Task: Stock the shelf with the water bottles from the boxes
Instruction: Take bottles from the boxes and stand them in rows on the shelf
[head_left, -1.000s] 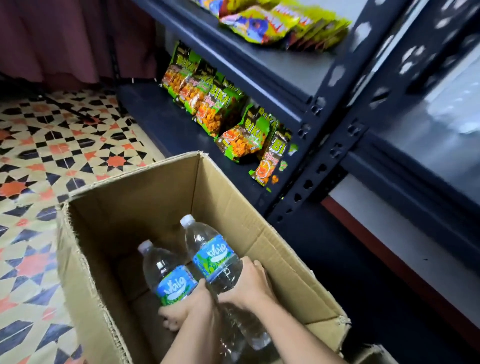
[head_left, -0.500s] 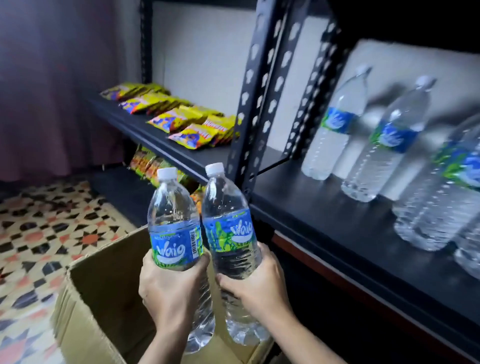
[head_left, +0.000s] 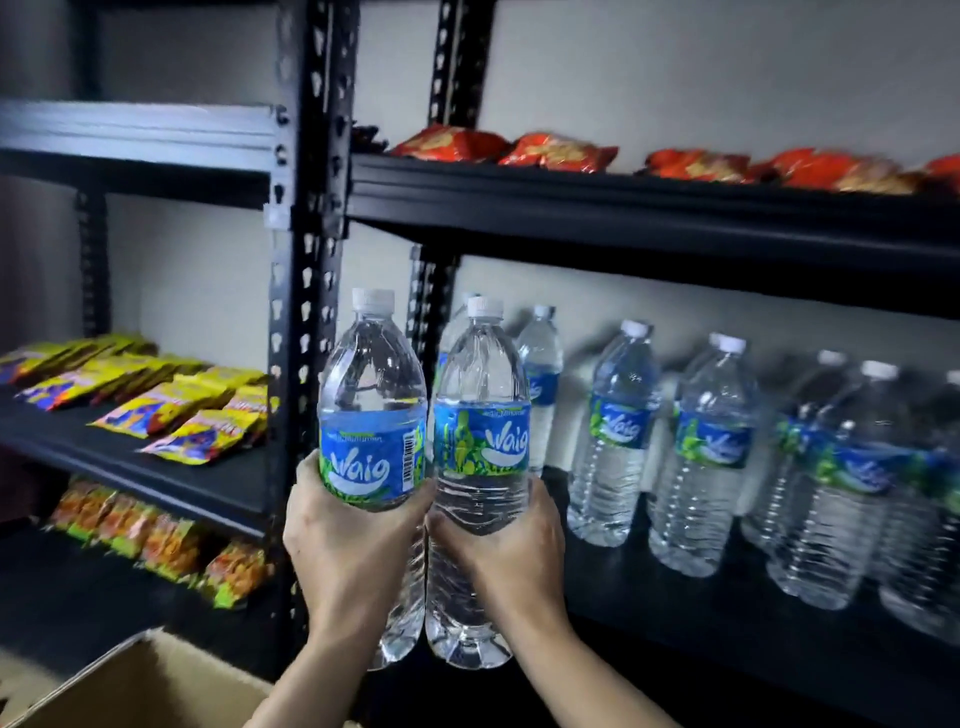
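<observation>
The left hand (head_left: 353, 545) has its grip curled round the lower half of one Waig water bottle (head_left: 371, 415), fingers wrapped just under the blue label. The right hand (head_left: 504, 551) grips a second Waig water bottle (head_left: 480, 415) the same way. Both bottles are upright, capped in white and held side by side, touching or nearly so, in the air in front of the near left end of the black metal shelf (head_left: 727, 654). On that shelf, to the right of and beyond the held pair, a row of matching stocked bottles (head_left: 613, 431) stands upright, running off toward the right edge. Red snack bags (head_left: 556, 150) lie on the shelf above. Left of the slotted upright (head_left: 306, 260), yellow snack packets (head_left: 171, 410) lie on a neighbouring shelf, with orange-and-green packets (head_left: 166, 545) on the one below. A corner of an open cardboard box (head_left: 145, 680) shows at the near left, below the left forearm.
</observation>
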